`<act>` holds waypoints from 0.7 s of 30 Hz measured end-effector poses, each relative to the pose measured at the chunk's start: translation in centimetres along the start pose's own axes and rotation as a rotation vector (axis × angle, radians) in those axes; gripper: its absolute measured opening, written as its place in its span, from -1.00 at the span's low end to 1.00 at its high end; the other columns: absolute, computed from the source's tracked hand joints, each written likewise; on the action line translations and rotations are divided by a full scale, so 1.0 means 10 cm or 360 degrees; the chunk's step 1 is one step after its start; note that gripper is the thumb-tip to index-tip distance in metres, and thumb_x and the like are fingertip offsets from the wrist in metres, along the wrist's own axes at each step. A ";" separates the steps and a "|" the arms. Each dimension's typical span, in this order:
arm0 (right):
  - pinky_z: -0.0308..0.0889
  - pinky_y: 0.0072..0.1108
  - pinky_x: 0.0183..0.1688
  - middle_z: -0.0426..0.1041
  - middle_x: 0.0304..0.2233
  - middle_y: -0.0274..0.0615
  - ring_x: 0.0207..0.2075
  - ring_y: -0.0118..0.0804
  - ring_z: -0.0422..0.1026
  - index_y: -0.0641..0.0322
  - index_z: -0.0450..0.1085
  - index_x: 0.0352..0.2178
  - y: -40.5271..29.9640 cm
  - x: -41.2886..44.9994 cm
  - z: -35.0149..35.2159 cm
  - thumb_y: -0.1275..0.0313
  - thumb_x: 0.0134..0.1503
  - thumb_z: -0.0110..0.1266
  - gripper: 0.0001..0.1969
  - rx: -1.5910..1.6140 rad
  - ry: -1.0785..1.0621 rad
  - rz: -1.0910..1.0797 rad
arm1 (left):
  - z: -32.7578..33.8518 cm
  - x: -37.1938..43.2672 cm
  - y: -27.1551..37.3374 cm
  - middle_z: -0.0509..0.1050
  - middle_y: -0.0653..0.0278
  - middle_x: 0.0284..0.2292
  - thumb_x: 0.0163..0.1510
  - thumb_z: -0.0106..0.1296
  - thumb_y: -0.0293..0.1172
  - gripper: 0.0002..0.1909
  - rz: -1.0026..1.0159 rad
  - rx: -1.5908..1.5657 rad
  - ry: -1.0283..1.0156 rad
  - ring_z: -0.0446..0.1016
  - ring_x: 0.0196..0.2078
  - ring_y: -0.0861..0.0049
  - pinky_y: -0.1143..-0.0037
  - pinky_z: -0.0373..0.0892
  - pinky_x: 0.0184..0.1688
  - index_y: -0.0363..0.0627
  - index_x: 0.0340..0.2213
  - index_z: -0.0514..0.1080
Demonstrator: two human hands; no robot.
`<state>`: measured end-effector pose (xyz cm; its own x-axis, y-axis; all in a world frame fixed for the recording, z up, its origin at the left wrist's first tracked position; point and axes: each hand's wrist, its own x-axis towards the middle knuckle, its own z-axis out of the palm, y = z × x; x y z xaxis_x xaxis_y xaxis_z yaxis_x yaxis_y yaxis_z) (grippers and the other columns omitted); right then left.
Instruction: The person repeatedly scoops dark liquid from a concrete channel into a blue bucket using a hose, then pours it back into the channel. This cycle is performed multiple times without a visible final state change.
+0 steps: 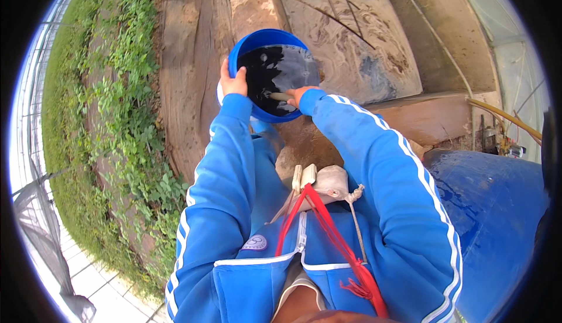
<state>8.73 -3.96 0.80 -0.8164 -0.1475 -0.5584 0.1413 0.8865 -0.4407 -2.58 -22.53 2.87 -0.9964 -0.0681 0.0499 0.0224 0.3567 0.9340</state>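
Observation:
A round blue plastic bucket [268, 38] is in front of me, holding dark, almost black liquid [260, 69] with a shiny surface. My left hand [233, 82] grips its left rim, the thumb on the inner side. At the lower right of the bucket, my right hand [301, 95] holds a pale rod-like handle [279, 96]. The handle's far end goes into the liquid, so whatever is below the surface is hidden. A light cloth pouch [331, 182] and a red strap [322, 217] hang at my front, below both hands.
Beyond the bucket lies a walled basin with murky, scum-streaked liquid [338, 46]; a thin metal frame [336, 16] crosses above it. Leafy plants [131, 103] line the left. At right are a large blue barrel [487, 209], a yellow hose [505, 111] and a concrete ledge [430, 119].

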 end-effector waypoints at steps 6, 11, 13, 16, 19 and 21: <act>0.23 -0.30 0.05 0.40 -0.03 -0.06 -0.01 -0.02 0.37 -0.15 0.19 0.12 0.05 0.12 0.07 0.07 0.16 -0.12 -0.51 0.0067 0.0029 -0.0058 | 0.01 -0.01 -0.02 0.42 -0.05 -0.09 -0.07 0.14 -0.40 -0.36 0.0009 0.0025 -0.0019 0.43 -0.07 0.23 0.41 0.30 0.02 -0.20 0.08 0.23; 0.18 -0.35 0.11 0.36 0.01 -0.02 0.03 0.01 0.32 -0.13 0.19 0.13 0.27 0.05 -0.27 0.05 0.16 -0.12 -0.48 0.0135 -0.0055 -0.0220 | 0.03 0.04 -0.01 0.43 -0.05 -0.10 -0.07 0.14 -0.41 -0.37 0.0001 0.0016 0.0023 0.43 -0.06 0.22 0.41 0.30 0.03 -0.23 0.07 0.24; 0.23 -0.41 0.05 0.35 0.04 -0.12 0.01 -0.13 0.37 -0.16 0.19 0.14 0.39 -0.08 -0.49 0.00 0.13 -0.12 -0.45 0.0210 -0.0086 -0.0321 | 0.04 0.07 -0.03 0.43 -0.05 -0.09 -0.07 0.13 -0.42 -0.38 -0.0006 -0.0001 0.0014 0.43 -0.06 0.21 0.41 0.29 0.03 -0.24 0.06 0.25; 0.31 -0.45 -0.08 0.44 -0.08 -0.11 -0.15 -0.20 0.42 -0.17 0.18 0.14 0.49 -0.34 -0.79 0.05 0.15 -0.08 -0.47 0.0706 -0.0217 -0.0142 | 0.07 0.12 -0.07 0.43 -0.06 -0.10 -0.10 0.16 -0.39 -0.36 -0.0003 0.0001 0.0041 0.44 -0.07 0.21 0.41 0.30 0.02 -0.24 0.05 0.26; 0.25 -0.42 0.03 0.43 -0.06 -0.07 -0.03 -0.14 0.38 -0.17 0.20 0.13 0.53 -0.58 -0.95 0.08 0.16 -0.06 -0.50 0.0699 -0.0205 0.0044 | 0.15 0.17 -0.09 0.43 -0.09 -0.11 -0.17 0.19 -0.38 -0.31 -0.0041 0.0042 0.0000 0.44 -0.08 0.16 0.38 0.31 0.02 -0.19 0.05 0.27; 0.23 -0.43 0.05 0.42 -0.05 -0.08 -0.01 -0.14 0.37 -0.15 0.22 0.12 0.52 -0.67 -0.96 0.09 0.16 -0.06 -0.51 0.0592 -0.0004 -0.0076 | 0.21 0.20 -0.09 0.41 -0.11 -0.09 -0.22 0.19 -0.38 -0.28 -0.0100 0.0133 -0.0018 0.42 -0.07 0.12 0.35 0.31 0.03 -0.16 0.05 0.27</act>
<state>9.61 5.88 9.00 -0.8257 -0.1860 -0.5326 0.2975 0.6586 -0.6912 -4.79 -21.03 1.40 -0.9965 -0.0823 -0.0126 -0.0468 0.4285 0.9023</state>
